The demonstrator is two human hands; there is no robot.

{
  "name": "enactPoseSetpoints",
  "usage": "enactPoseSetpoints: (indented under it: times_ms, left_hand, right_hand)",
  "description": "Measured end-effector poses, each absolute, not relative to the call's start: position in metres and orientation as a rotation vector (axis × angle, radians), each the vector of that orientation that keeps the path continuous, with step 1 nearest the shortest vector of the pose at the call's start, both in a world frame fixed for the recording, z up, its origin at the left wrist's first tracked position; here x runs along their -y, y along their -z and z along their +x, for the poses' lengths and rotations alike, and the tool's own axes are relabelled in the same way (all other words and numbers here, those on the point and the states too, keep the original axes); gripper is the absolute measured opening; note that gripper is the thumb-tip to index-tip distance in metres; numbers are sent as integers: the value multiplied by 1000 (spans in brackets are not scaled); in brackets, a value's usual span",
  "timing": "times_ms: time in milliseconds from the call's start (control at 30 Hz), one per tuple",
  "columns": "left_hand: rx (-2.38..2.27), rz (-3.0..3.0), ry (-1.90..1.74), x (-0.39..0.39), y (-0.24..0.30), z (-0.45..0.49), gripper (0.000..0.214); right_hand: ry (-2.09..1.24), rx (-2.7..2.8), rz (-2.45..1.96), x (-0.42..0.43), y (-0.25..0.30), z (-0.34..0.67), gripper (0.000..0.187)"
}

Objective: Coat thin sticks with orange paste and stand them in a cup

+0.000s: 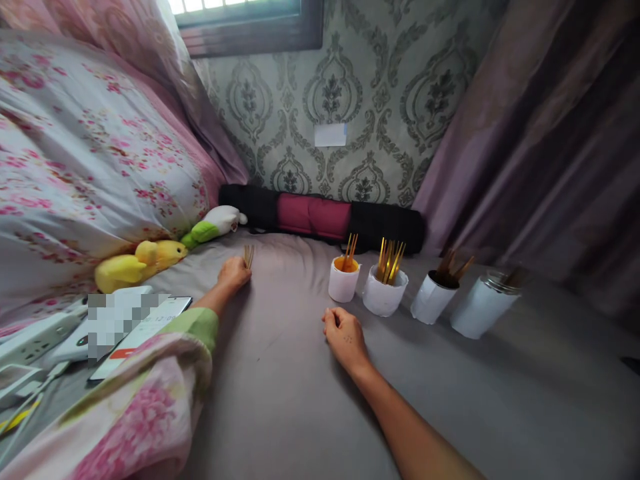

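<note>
The left hand point(234, 275)'s grip clamps a bundle of thin sticks point(249, 256) upright, left over the grey sheet point(285, 373); the right hand point(346, 337) curls nearer, contents impossible to tell; four white containers point(344, 285) holding golden sticks point(384, 263) stand right.

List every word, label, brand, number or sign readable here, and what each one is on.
"12:09": on the phone screen, small and soft; what precedes it is too unclear to quote.
White device: partly covered by a pixelated patch, nothing readable.
Small white card on the wall: no legible text.
White-wrapped containers: no writing visible.
No brand name can be read.
</note>
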State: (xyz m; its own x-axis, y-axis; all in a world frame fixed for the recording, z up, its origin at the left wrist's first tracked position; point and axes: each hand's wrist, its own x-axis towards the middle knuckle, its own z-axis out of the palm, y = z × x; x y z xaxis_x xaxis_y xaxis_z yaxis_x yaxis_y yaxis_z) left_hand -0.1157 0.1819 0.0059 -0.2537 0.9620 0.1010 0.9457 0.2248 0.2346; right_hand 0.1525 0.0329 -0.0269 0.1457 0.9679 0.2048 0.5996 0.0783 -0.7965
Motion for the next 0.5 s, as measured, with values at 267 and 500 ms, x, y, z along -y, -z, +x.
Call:
enactPoseSetpoints:
  times_ms: [267,500]
  left_hand:
    - [-2408,1884,-362,-180,-6,-114,26]
    - [-2399,1880,-373,-178,-9,-113,25]
  right_hand:
    - [-583,1539,-1619,-31,25,152,31]
    - [-575,1543,-1629,-31,24,152,33]
